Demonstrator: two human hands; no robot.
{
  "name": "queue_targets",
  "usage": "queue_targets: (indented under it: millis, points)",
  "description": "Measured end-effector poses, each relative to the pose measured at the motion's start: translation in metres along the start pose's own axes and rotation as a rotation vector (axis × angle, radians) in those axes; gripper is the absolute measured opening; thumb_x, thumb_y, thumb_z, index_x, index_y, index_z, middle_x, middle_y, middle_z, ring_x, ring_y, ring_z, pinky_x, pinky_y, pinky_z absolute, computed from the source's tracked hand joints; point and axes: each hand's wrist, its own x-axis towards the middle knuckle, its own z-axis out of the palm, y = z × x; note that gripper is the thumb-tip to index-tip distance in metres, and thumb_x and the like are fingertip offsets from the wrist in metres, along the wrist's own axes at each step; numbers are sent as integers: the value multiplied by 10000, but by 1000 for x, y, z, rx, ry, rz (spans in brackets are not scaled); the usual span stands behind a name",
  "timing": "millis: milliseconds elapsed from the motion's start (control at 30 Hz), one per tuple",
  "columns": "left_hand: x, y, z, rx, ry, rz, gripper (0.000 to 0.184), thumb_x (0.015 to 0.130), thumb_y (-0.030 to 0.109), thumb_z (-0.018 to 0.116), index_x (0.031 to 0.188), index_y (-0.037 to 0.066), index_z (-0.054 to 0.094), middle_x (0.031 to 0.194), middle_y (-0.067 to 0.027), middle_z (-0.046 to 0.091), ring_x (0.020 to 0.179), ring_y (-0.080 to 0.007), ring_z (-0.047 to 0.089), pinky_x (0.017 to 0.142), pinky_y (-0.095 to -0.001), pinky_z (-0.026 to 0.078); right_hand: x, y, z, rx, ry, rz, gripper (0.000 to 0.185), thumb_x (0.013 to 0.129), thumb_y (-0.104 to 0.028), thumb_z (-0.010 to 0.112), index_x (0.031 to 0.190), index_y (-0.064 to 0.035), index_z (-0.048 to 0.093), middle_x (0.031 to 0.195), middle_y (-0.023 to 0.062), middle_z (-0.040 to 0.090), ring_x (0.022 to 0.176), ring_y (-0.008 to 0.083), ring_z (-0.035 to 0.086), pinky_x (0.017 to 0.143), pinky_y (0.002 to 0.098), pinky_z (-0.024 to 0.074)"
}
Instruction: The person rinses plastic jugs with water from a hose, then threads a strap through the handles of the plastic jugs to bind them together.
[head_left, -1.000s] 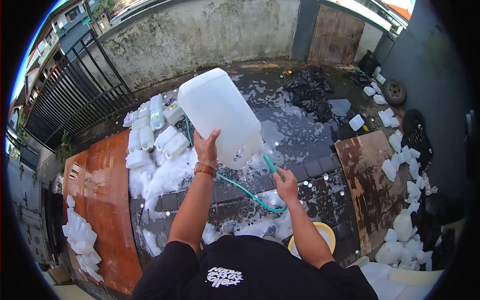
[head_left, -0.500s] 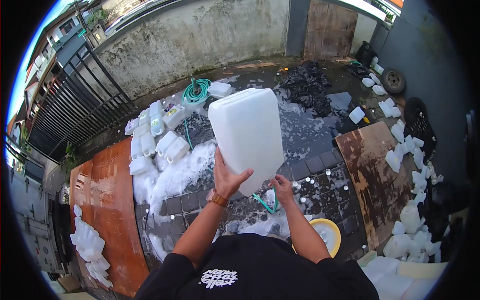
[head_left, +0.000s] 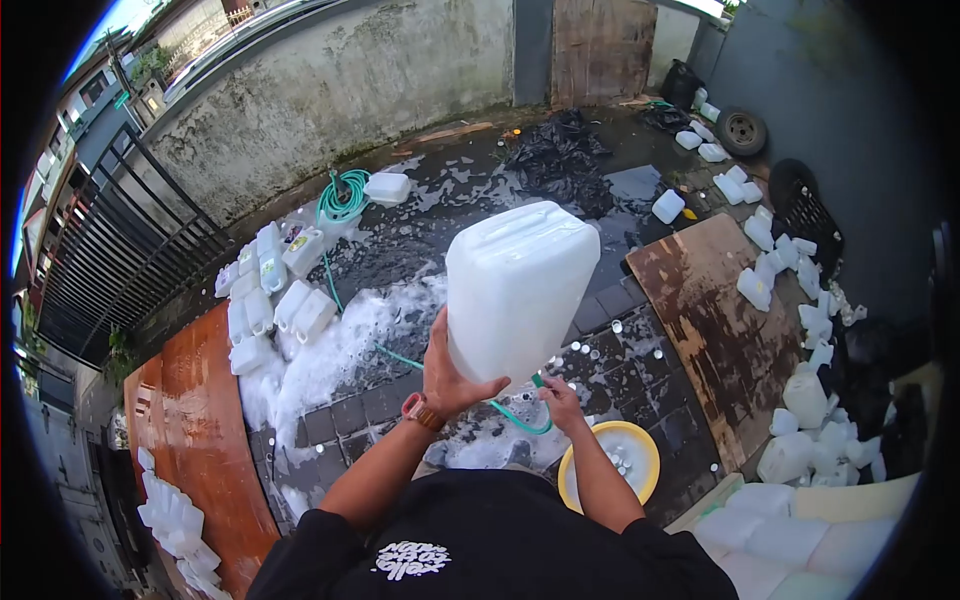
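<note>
A large white plastic jerrycan [head_left: 522, 290] is held up in front of me, tilted, its base toward the far wall. My left hand [head_left: 450, 378] is spread around its lower left side and supports it. Just below its lower right corner, my right hand [head_left: 562, 403] grips the end of a green hose [head_left: 527, 427]. The hose end points up near the jerrycan's underside; whether it touches or enters an opening is hidden. A yellow-rimmed basin [head_left: 651, 458] holding several small white pieces stands on the ground below my right forearm.
White foam [head_left: 310, 375] covers the paving at left, beside several white jerrycans [head_left: 272, 270]. A coiled hose [head_left: 343, 197] lies near the wall. Wooden boards [head_left: 205, 430] flank both sides. Black plastic sheeting [head_left: 560, 150], a tyre [head_left: 742, 131] and piled containers [head_left: 805, 398] lie further right.
The jerrycan has swung right relative to my body and tipped, showing more of its base. My right hand's hose end is more visible beneath it. The whole view has shifted toward the right.
</note>
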Motion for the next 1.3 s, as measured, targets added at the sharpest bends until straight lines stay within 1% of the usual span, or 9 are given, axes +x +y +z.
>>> queue_targets:
  millis: [233, 433, 500, 667, 800, 1000, 1033, 1133, 1300]
  points:
    - [-7, -25, 25, 33, 85, 20, 1274, 504, 472, 899, 1448, -43, 216, 1319, -246, 462, 1195, -384, 510, 998, -477, 440, -86, 92, -138, -398, 160, 332, 319, 909, -167, 641, 1177, 5, 620, 912, 95, 651, 731, 158, 629, 660, 300, 526]
    - [-32, -48, 39, 116, 184, -148, 1265, 514, 463, 903, 1453, -32, 215, 1330, -252, 448, 1218, -377, 491, 1027, -473, 408, -192, 215, -232, -33, 659, 807, 326, 985, -203, 509, 1267, -40, 518, 1054, 155, 615, 770, 270, 652, 587, 415, 553]
    - [-46, -54, 36, 318, 190, -163, 1241, 543, 411, 916, 1461, -23, 203, 1332, -219, 439, 1215, -340, 506, 1015, -457, 431, -211, 197, -245, 341, 836, 1153, 330, 1018, -256, 422, 1324, -135, 456, 1252, 140, 526, 880, 348, 603, 777, 634, 484]
    - [-84, -96, 24, 420, 400, -312, 1219, 540, 374, 919, 1444, -51, 219, 1318, -229, 459, 1195, -360, 507, 1028, -438, 417, -255, 200, -282, 773, 1023, 1329, 375, 927, -279, 537, 1227, -55, 543, 1356, 198, 502, 1207, 331, 527, 943, 578, 450]
    - [-117, -107, -9, 217, 745, -657, 1163, 587, 328, 916, 1431, -84, 229, 1314, -238, 478, 1195, -373, 513, 1050, -437, 407, -244, 201, -302, 357, 899, 1394, 421, 932, -278, 500, 1279, -39, 499, 1383, 197, 460, 1187, 369, 522, 957, 550, 448]
    - [-203, -160, -100, 434, 1143, -939, 1139, 623, 331, 918, 1421, -99, 228, 1324, -251, 489, 1201, -352, 516, 1050, -419, 413, -181, 243, -282, -1004, 338, 1270, 492, 940, -276, 444, 1356, -14, 432, 1424, 195, 395, 1157, 426, 515, 978, 508, 445]
    - [-217, -161, -115, 330, 1239, -900, 1116, 635, 334, 912, 1415, -100, 242, 1329, -255, 483, 1208, -354, 510, 1056, -418, 407, -169, 211, -248, -843, 522, 1080, 466, 870, -204, 549, 1250, 63, 512, 1370, 254, 474, 1128, 433, 566, 962, 449, 466]
    - [-265, -175, -159, 197, 1487, -909, 905, 732, 285, 855, 1384, -59, 330, 1290, -194, 538, 1149, -323, 550, 1010, -439, 457, -113, 313, -227, -1025, -131, 781, 400, 816, -173, 611, 1152, 42, 593, 1219, 251, 603, 1111, 384, 603, 935, 447, 477]
    - [-330, -161, -232, -332, 1817, -754, 669, 751, 228, 825, 1278, -43, 514, 1243, -145, 598, 1037, -299, 631, 873, -449, 544, -47, 232, -34, -784, -189, 554, 414, 781, -205, 640, 1162, -44, 632, 1083, 199, 681, 1000, 329, 661, 875, 410, 510]
